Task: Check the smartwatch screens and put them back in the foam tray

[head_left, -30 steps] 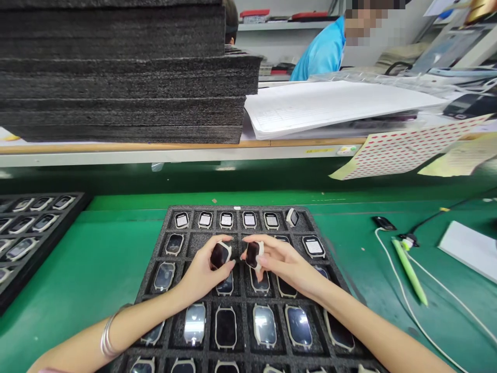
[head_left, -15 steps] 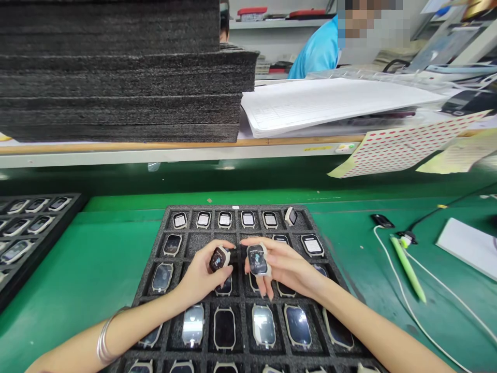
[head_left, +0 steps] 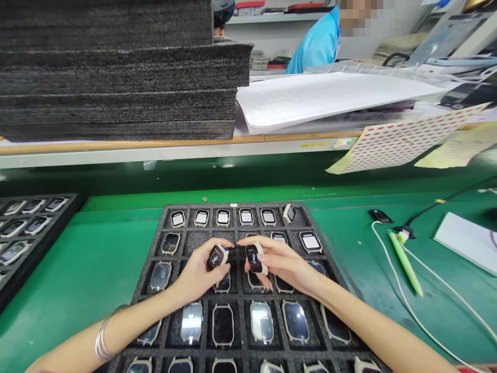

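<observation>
My left hand (head_left: 205, 270) is closed around a smartwatch body (head_left: 216, 257) without a strap, its lit screen tilted up. In my right hand (head_left: 285, 260) is a second smartwatch (head_left: 254, 258), gripped by its edges, with a small figure glowing on the dark screen. Both hands hover over a black foam tray (head_left: 243, 298) divided into compartments. Many more watches lie in it, such as a dark-screened watch (head_left: 222, 325) below my hands and one showing a white screen (head_left: 310, 241) at the right. Some compartments are partly hidden behind my hands.
Another foam tray (head_left: 62, 228) of watches stands at the left. At the right lie a green pen-shaped tool (head_left: 406, 264), white cables (head_left: 392, 280) and a white pad (head_left: 466, 243). A shelf above carries stacked black foam (head_left: 116, 72) and papers (head_left: 334, 101). Behind it is a person in blue (head_left: 316, 44).
The watch in my right hand has turned slightly, and my right thumb now lies along its side edge. My left hand keeps its watch, tilted a little. The view has shifted slightly.
</observation>
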Demonstrator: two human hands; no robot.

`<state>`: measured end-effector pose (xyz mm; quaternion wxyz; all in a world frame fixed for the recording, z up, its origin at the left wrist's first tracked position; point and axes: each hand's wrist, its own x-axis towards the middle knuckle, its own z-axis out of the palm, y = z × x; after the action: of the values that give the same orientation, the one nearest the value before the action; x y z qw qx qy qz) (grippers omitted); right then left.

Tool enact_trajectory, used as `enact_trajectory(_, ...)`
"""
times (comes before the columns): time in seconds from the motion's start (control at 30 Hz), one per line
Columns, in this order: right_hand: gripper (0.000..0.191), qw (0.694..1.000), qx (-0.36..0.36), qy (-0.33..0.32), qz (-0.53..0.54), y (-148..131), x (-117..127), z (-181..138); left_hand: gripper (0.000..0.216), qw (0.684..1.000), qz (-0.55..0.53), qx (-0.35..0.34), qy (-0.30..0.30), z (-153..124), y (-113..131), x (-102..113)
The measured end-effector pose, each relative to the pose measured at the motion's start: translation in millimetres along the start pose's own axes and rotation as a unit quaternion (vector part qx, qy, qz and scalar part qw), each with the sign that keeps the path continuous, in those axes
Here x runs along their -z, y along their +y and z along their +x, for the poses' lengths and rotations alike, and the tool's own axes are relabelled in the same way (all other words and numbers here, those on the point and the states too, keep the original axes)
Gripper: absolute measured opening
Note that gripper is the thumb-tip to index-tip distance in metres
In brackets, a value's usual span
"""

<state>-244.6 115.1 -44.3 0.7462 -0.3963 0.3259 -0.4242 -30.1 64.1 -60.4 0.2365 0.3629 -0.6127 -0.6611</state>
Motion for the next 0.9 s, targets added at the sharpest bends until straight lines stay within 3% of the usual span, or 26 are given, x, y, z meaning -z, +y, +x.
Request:
enact_trajectory(0.27, 0.044, 1.000, -0.009, 0.002, -0.013, -0.3, -1.0, 0.8, 0.035, 0.995, 0.077, -0.065, 0.005, -3.2, -1.6, 1.9)
enact_trajectory(0.9, 0.045, 0.999, 0.001, 0.006, -0.037, 0.7, 1.6, 0.7, 0.032, 0.993, 0.087, -0.081, 0.026, -1.2, -3.1, 4.1)
